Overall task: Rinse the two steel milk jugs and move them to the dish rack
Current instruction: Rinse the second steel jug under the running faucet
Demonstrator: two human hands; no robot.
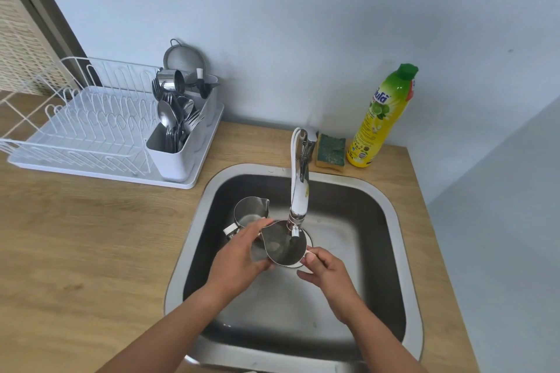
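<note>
Pale blue-grey walls [303,24] meet in a corner above a light wooden desk [75,236]; at far left, possibly a door frame [45,9].

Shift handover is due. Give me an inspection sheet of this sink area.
Surface: wooden countertop with inset steel sink.
Job's things: one milk jug held under the faucet; second milk jug standing in the sink.
Clutter: dish rack with cutlery, strainer, sponge, dish soap bottle.
Grippers: left hand and right hand both on the held jug.
Cables: nothing seen.
Surroundings: pale blue wall.
</note>
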